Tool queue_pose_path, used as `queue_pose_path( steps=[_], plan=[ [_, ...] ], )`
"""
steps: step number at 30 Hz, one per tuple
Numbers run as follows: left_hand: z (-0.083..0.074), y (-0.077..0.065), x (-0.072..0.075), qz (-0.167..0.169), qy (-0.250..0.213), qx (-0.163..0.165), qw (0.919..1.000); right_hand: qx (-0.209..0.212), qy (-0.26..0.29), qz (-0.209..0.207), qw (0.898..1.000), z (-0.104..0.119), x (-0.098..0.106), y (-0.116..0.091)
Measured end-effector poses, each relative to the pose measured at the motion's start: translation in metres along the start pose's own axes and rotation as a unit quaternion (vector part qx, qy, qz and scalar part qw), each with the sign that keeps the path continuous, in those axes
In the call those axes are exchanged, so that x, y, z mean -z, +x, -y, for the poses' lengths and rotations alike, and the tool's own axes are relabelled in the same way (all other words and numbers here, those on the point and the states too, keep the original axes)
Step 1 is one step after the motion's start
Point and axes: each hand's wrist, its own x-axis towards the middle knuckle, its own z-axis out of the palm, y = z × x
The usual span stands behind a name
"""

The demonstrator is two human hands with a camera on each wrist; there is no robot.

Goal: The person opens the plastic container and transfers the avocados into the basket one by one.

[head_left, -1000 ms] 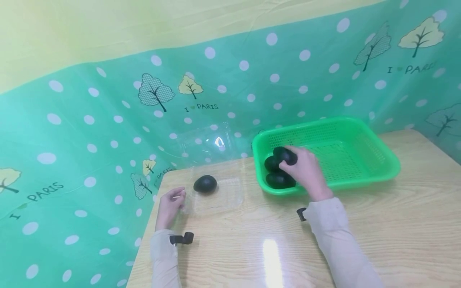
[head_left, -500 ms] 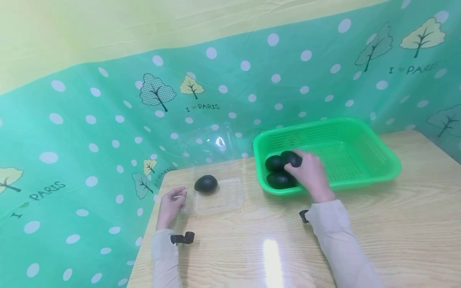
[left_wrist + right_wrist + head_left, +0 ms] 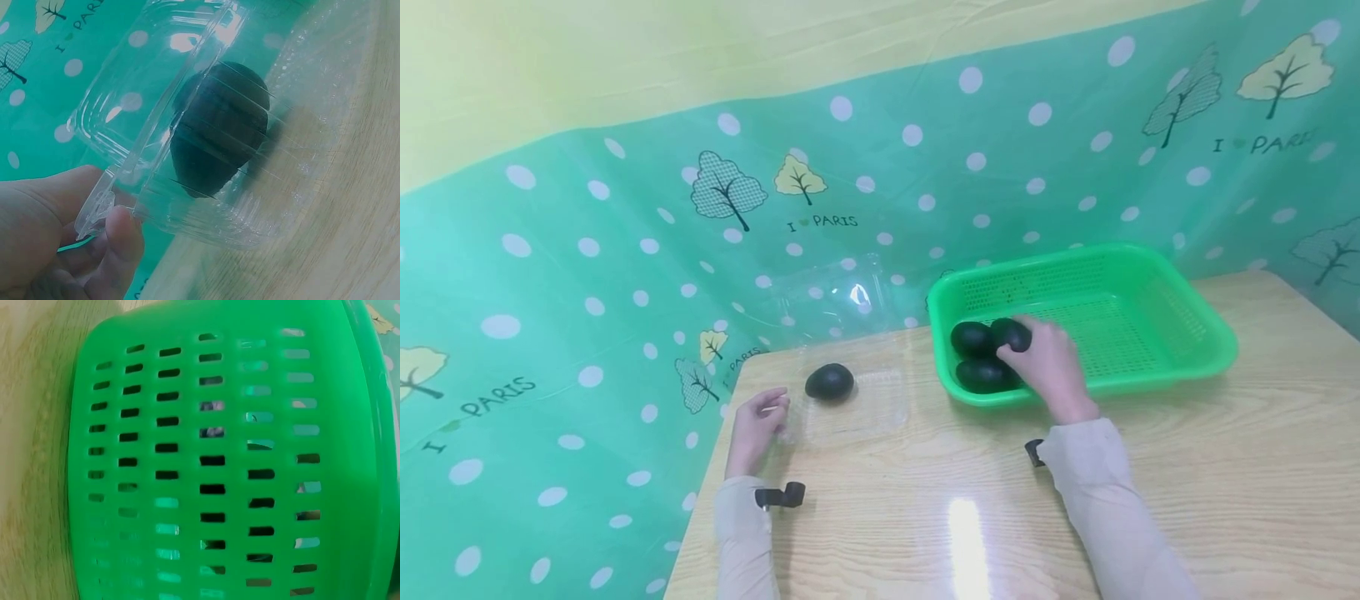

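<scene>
My right hand [image 3: 1048, 362] grips a dark avocado [image 3: 1011, 334] by its right side, low in the green plastic basket [image 3: 1206, 350]. Against it, at the basket's left end, lie two more, a rear avocado [image 3: 972, 340] and a front avocado [image 3: 983, 376]. My left hand [image 3: 757, 429] pinches the edge tab of a clear plastic clamshell box [image 3: 100, 209], as the left wrist view shows. One avocado [image 3: 830, 382] rests inside that box, whose lid stands raised at the back. From the right wrist, only the slotted basket wall [image 3: 187, 437] shows; it hides the hand.
Both containers stand on a light wood table [image 3: 880, 517], the box left of the basket. A green dotted curtain [image 3: 647, 275] hangs close behind them and along the left side. Small black wrist mounts stick out from both sleeves.
My right hand has moved slightly right and down with its avocado, from over the rear avocado to beside it. My left hand and the box have stayed in place.
</scene>
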Motion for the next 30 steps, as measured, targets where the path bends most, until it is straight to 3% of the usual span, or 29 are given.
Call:
queue_pose_path(
  steps=[15,30],
  plan=[
    [0.0013,-0.0017,0.0014,-0.004,0.000,0.001,1.0000,-0.011,-0.033,0.058,0.998,-0.0020,0.0000,-0.0008],
    [0.0012,0.0015,-0.0005,-0.004,-0.015,-0.009,0.9998,-0.044,-0.047,0.084,0.994,-0.0024,-0.0017,0.0016]
  ],
)
